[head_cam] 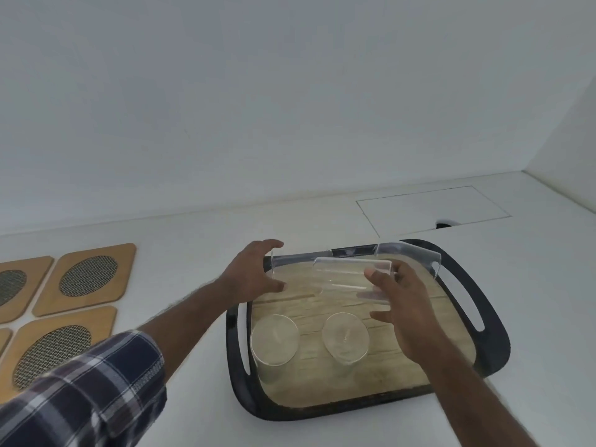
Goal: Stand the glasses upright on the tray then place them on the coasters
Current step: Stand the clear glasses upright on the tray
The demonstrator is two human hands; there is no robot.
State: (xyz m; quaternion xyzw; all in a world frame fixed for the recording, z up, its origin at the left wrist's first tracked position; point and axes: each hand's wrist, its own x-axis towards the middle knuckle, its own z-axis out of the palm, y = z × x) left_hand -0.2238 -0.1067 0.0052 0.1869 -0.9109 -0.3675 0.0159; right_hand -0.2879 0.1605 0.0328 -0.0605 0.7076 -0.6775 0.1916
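A black-rimmed tray (493, 337) with a wood-look floor lies on the white counter. Two clear glasses stand upright at its front, one on the left (274, 340) and one in the middle (345, 337). Along the back, clear glasses lie on their sides: one at the left (290, 269), one in the middle (348, 275), one at the right (416, 256). My left hand (251, 275) is spread around the left lying glass's end. My right hand (403, 304) is spread at the middle lying glass's right end, thumb on it, fingers below. Wooden coasters (87, 275) with mesh ovals lie far left.
More coasters (51, 353) lie at the left edge of the view. A white wall rises behind the counter. A rectangular flap with a dark cable hole (443, 224) sits in the counter behind the tray. A second wall closes the right corner.
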